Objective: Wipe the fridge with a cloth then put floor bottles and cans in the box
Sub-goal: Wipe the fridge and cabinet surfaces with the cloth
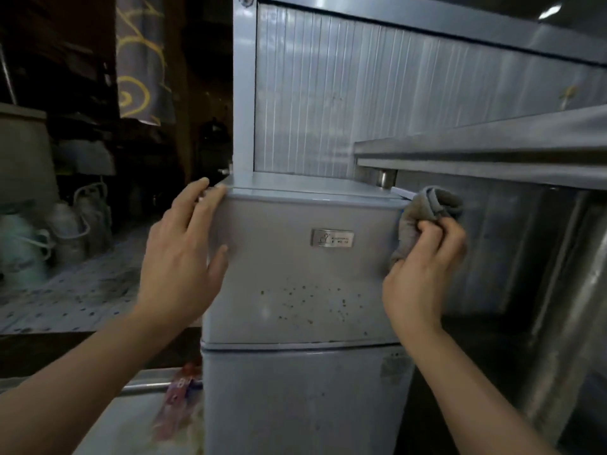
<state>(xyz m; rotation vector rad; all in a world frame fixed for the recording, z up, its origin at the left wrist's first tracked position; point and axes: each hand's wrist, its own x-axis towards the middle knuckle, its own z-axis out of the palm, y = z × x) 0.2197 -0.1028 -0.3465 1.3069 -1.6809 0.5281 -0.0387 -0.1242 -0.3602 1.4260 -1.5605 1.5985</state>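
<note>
Left hand: my left hand [184, 254] lies flat at 9 o'clock, fingers straight on the fridge's top left corner, holding nothing.
Right hand: my right hand [423, 274] at 3 o'clock pinches the cloth [423, 218].
Cloth: bunched against the fridge's upper right edge.
Fridge: I see the fridge [302, 290] dead centre, its upper door speckled.
Cabinet: a ribbed cabinet [328, 93] stands on top at 12 o'clock.

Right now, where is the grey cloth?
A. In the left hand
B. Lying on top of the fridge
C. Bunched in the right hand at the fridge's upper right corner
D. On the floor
C: the right hand grips the cloth against the fridge corner.
</note>
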